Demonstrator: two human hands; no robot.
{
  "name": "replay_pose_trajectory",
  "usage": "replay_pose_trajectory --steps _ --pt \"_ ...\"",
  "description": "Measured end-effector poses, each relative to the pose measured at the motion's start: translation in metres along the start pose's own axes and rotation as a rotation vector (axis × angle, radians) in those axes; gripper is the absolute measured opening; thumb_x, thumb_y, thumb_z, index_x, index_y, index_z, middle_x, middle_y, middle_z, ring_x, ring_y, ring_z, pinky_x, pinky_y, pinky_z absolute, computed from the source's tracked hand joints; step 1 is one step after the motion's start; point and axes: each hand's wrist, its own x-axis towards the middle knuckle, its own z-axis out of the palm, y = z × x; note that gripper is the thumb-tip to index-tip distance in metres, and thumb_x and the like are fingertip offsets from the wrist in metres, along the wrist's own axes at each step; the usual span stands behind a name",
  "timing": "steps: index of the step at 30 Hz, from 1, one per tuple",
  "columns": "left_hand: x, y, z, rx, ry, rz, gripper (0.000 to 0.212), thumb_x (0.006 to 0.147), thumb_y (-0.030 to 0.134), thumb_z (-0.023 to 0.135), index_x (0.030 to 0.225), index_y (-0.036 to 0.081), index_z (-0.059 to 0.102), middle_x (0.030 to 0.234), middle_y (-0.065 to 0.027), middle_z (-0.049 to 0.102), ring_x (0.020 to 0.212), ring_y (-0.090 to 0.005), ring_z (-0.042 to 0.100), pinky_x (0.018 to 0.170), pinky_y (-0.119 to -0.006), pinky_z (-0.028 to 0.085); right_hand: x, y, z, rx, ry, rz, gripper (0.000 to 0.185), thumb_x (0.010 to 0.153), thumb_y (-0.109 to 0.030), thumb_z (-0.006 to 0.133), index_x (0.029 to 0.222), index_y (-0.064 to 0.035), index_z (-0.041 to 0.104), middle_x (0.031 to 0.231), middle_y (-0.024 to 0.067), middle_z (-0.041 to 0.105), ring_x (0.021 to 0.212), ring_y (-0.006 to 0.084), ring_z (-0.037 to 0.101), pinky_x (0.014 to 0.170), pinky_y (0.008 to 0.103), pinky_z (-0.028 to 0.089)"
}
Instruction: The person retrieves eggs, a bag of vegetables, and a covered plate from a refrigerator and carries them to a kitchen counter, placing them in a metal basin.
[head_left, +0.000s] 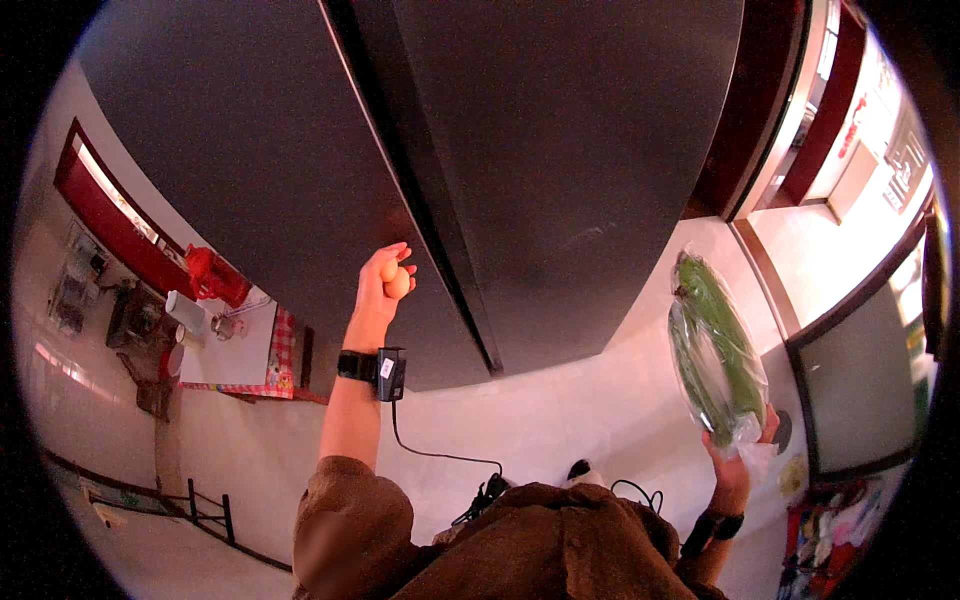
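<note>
Two brown eggs (397, 283) rest in my left hand (371, 285), whose fingers curl up around them. This hand is in front of a large dark two-door refrigerator (555, 172), close to the dark vertical gap (435, 225) between its doors. Both doors look closed. On the right, my right hand (731, 457) grips the lower end of a clear plastic bag (746, 431). Inside it are long green vegetables (709, 307), perhaps cucumbers or gourds. The bag stands up from my hand, out to the right of the refrigerator.
At left is a table with a red checked cloth (283, 341), bearing a red container (214, 274) and a white cup (185, 311). A doorway sill (772, 292) and a dark-framed glass panel (862, 375) lie right. A black cable (442, 454) hangs from my left wrist device (391, 373).
</note>
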Motion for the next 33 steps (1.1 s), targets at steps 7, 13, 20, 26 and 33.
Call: replay_pose_trajectory --steps 7,13,20,26,33 --pt "0.009 0.006 0.009 0.029 -0.036 0.017 0.03 0.079 0.026 0.06 0.101 0.006 0.061 0.1 -0.0062 0.059 0.078 -0.0203 0.057 0.063 -0.032 0.048 -0.001 0.004 0.0 0.104 -0.003 0.051 0.087 0.058 -0.028 0.084 0.126 -0.0043 0.034 0.115 0.0074 0.044 0.106 0.0213 0.045 0.089 0.0338 0.041" --pt "-0.005 -0.003 0.015 0.001 -0.081 -0.045 0.029 0.08 0.026 0.058 0.101 0.006 0.061 0.102 -0.007 0.06 0.078 -0.0198 0.057 0.061 -0.032 0.048 0.001 0.0 -0.003 0.202 0.009 0.081 0.087 0.057 -0.03 0.085 0.124 -0.0037 0.036 0.115 0.0077 0.045 0.105 0.0213 0.046 0.088 0.0339 0.041" --pt "-0.085 -0.055 0.046 -0.089 -0.318 -0.248 0.037 0.082 0.026 0.05 0.11 0.003 0.055 0.106 -0.0154 0.058 0.08 -0.0223 0.057 0.062 -0.034 0.051 0.002 -0.01 0.006 0.305 -0.035 0.186 0.089 0.052 -0.024 0.088 0.122 -0.0038 0.036 0.115 0.008 0.047 0.104 0.0212 0.049 0.086 0.0327 0.044" --pt "-0.164 -0.112 0.11 -0.455 -0.532 -0.593 0.034 0.082 0.02 0.051 0.11 0.003 0.054 0.121 -0.0213 0.05 0.085 -0.0253 0.058 0.066 -0.034 0.053 0.022 -0.028 0.007 1.047 -0.198 0.775 0.057 0.081 -0.05 0.045 0.12 -0.0086 0.048 0.115 0.0122 0.054 0.096 0.0291 0.058 0.067 0.0448 0.055" --pt "-0.209 -0.118 0.126 -0.725 -0.609 -0.701 0.057 0.077 0.023 0.056 0.128 0.008 0.035 0.127 -0.0217 0.04 0.092 -0.0303 0.055 0.07 -0.039 0.05 0.005 -0.03 0.051 0.536 -0.387 0.306 0.059 0.075 -0.035 0.062 0.121 -0.0011 0.046 0.114 0.0158 0.054 0.1 0.0272 0.057 0.076 0.0442 0.051"
